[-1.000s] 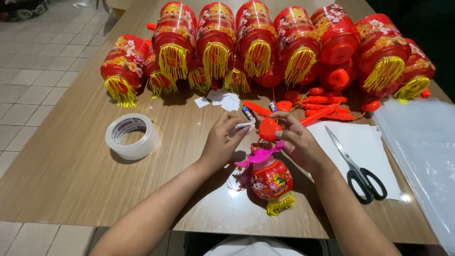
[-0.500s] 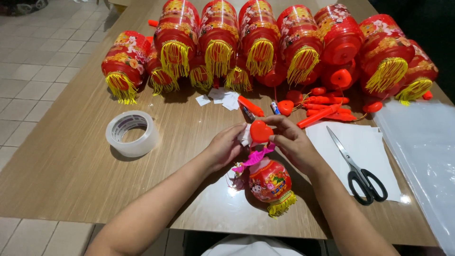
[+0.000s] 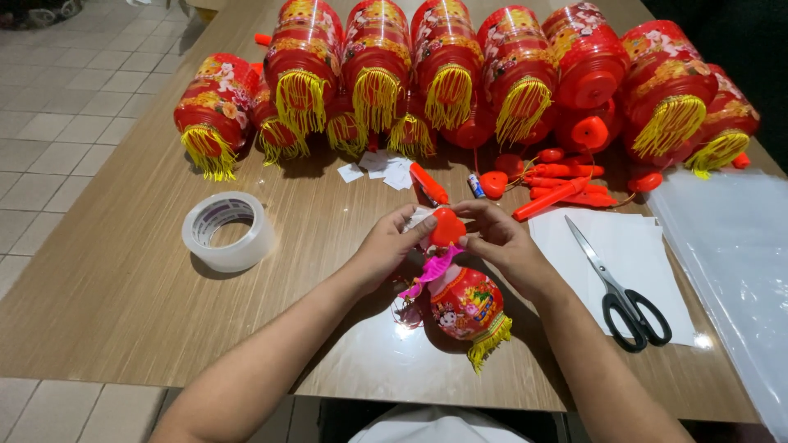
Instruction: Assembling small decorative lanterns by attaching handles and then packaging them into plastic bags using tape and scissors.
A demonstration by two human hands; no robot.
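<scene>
Red plastic cap [image 3: 447,226] pinched between both my hands above the small lantern [image 3: 468,302].
My left hand [image 3: 387,244] and right hand [image 3: 497,239] had their fingertips closed on the cap, just over the lantern lying on the wooden table [image 3: 123,287]; a tape roll [image 3: 228,230] sat to the left, scissors [image 3: 624,291] on white paper [image 3: 628,246] to the right.

**Around the wooden table**

A roll of clear tape [image 3: 228,230] lies flat on the left of the wooden table [image 3: 123,287]; black-handled scissors [image 3: 621,289] rest on white paper sheets [image 3: 624,246] to the right, beside a clear plastic sheet [image 3: 730,262]; a row of red lanterns with yellow tassels [image 3: 460,74] lines the far edge; before them lie small white paper scraps [image 3: 384,168] and loose red plastic sticks [image 3: 558,184].
</scene>
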